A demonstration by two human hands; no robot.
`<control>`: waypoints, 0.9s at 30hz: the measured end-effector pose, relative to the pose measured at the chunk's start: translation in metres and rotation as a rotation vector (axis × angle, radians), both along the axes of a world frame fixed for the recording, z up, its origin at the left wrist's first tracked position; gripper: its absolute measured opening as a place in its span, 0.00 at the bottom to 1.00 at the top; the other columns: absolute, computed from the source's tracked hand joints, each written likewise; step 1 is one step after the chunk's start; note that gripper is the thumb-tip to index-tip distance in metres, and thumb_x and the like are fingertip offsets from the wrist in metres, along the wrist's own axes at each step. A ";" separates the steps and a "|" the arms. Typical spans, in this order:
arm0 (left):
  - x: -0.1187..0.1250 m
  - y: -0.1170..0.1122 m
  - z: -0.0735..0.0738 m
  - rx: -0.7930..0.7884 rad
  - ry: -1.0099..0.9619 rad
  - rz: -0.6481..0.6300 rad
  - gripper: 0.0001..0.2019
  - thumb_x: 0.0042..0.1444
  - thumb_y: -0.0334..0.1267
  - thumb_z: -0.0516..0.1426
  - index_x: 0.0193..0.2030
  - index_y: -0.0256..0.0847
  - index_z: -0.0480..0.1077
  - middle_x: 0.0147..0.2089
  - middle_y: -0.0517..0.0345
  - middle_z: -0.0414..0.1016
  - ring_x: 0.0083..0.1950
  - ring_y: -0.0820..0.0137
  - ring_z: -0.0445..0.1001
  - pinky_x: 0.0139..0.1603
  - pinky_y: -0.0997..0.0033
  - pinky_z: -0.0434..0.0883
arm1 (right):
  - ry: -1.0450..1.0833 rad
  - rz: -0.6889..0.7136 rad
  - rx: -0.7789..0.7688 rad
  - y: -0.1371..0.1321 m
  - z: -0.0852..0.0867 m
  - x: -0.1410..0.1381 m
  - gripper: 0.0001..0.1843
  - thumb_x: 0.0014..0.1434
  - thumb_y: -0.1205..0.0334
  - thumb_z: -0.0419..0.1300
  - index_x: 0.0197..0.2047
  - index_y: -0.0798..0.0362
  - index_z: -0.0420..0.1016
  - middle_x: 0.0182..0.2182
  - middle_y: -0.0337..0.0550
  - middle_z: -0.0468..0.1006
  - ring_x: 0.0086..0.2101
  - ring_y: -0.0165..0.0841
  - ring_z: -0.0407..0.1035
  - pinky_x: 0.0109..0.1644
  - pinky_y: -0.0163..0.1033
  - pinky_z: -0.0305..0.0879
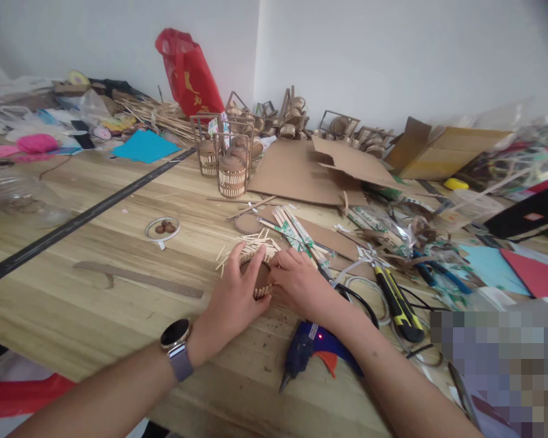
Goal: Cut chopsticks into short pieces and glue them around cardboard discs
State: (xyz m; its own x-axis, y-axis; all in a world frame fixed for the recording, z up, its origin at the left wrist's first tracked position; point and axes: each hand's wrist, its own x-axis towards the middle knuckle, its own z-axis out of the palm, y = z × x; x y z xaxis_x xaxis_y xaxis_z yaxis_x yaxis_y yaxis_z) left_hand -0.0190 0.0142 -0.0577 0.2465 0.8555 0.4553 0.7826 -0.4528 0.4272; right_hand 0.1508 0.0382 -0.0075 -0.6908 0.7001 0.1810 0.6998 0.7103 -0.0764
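Note:
My left hand point(237, 289) curls around a small round cardboard piece point(261, 278), its thumb and fingers on the rim. Short pale wooden sticks stand side by side along that rim. At the right side of the round piece, my right hand point(296, 277) is closed in a pinch against the edge; whatever lies between its fingertips is hidden. Loose short sticks point(256, 243) are scattered just behind both hands. Under my right forearm lies a blue hot glue gun point(304, 350), its nozzle toward the table's front and a red light lit.
Beyond the hands are finished stick-and-cardboard baskets point(232, 176), cardboard sheets point(292, 170) and a red bag point(187, 76). A utility knife point(399, 304) lies at right among cables and scraps. Left are a cardboard strip point(139, 277) and a ring point(151, 221) with brown beads point(167, 227).

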 end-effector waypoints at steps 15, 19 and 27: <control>0.000 0.001 0.001 -0.015 -0.009 0.021 0.45 0.47 0.32 0.65 0.69 0.48 0.46 0.68 0.41 0.43 0.66 0.47 0.60 0.57 0.49 0.71 | 0.159 -0.047 -0.057 -0.009 0.017 0.009 0.08 0.61 0.66 0.62 0.45 0.55 0.76 0.44 0.51 0.73 0.44 0.42 0.65 0.48 0.48 0.62; 0.001 0.001 0.003 0.000 0.021 0.047 0.45 0.46 0.32 0.66 0.69 0.47 0.48 0.67 0.41 0.44 0.65 0.47 0.60 0.58 0.49 0.70 | 0.163 -0.072 -0.097 -0.023 0.032 0.032 0.05 0.63 0.66 0.57 0.37 0.55 0.74 0.38 0.49 0.73 0.41 0.41 0.66 0.46 0.45 0.62; -0.001 0.001 0.004 0.026 0.048 0.033 0.47 0.45 0.33 0.67 0.68 0.45 0.47 0.66 0.39 0.44 0.66 0.45 0.60 0.58 0.49 0.71 | -0.140 -0.308 -0.655 -0.063 0.034 0.073 0.06 0.58 0.63 0.64 0.38 0.52 0.72 0.36 0.45 0.75 0.37 0.40 0.70 0.38 0.39 0.62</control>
State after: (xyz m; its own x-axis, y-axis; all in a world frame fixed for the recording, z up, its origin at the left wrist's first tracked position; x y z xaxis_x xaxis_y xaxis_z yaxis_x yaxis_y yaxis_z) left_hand -0.0196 0.0157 -0.0541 0.2401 0.8518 0.4656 0.8168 -0.4365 0.3773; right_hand 0.2237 -0.0244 0.0260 -0.4313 0.8005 -0.4161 0.8945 0.3192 -0.3131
